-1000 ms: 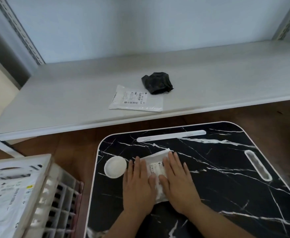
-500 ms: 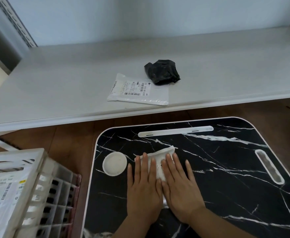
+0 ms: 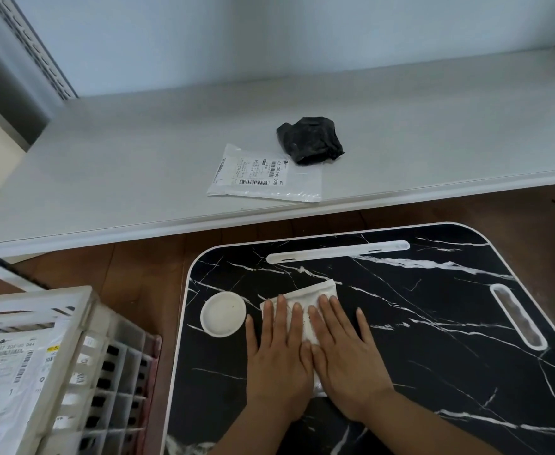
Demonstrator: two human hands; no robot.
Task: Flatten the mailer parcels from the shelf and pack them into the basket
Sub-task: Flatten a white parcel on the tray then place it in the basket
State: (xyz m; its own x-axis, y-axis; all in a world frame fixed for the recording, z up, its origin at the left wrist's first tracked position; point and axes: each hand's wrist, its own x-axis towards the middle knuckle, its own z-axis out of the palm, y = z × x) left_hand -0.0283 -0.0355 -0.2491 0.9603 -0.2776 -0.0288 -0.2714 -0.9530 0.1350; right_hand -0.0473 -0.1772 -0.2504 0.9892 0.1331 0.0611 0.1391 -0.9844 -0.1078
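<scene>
I press my left hand (image 3: 277, 359) and right hand (image 3: 345, 359) flat, fingers straight, gripping nothing, on the white mailer (image 3: 305, 302) on the black table (image 3: 433, 339) to squash it flat. The basket (image 3: 82, 339) waits nearby, left.

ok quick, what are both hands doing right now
Left hand: open, flat, pressing the white mailer onto the table.
Right hand: open, flat, pressing the same mailer.

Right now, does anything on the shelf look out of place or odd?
Yes. The black mailer on the shelf is crumpled into a lump, while the white mailer beside it lies flat. Nothing looks spilled or broken.
</scene>
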